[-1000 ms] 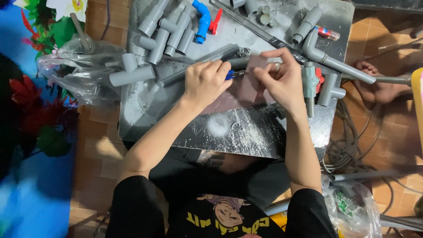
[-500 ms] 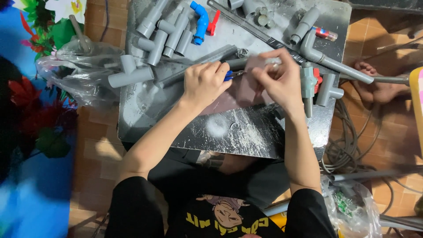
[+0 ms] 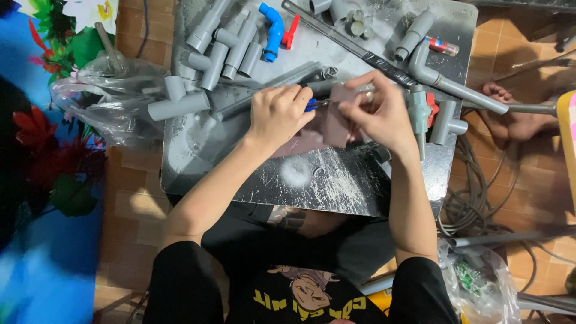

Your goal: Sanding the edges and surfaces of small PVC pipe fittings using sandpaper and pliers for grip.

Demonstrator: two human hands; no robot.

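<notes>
Working over a scratched metal table point(image 3: 324, 180), the person keeps both hands close together near its middle; the left hand point(image 3: 279, 114) is curled into a loose fist around a small blue-handled tool point(image 3: 310, 105), whose tip points toward three o'clock; the right hand point(image 3: 381, 114) pinches a brownish rectangular sheet point(image 3: 337, 117) between thumb and fingers, and the sheet hangs just at the tool's tip, between the two hands; whether the tip touches the sheet cannot be told. A long grey pipe point(image 3: 273, 90) lies under the left hand, running from about eight o'clock to one o'clock across the table; at nine o'clock from the left hand a grey tee fitting point(image 3: 177, 103) rests at the table's edge, beside a clear plastic bag point(image 3: 102, 99) on the tiled floor. At twelve o'clock sits a cluster of short grey pipe pieces point(image 3: 225, 45), with a blue elbow fitting point(image 3: 272, 24) and a small red part point(image 3: 290, 33) just beside it; a dark strip-like bar point(image 3: 354, 48) slants across the far side. At three o'clock from the right hand stands a grey valve with red handle point(image 3: 425, 111); a bare foot point(image 3: 510, 114) shows beyond the table's edge.
</notes>
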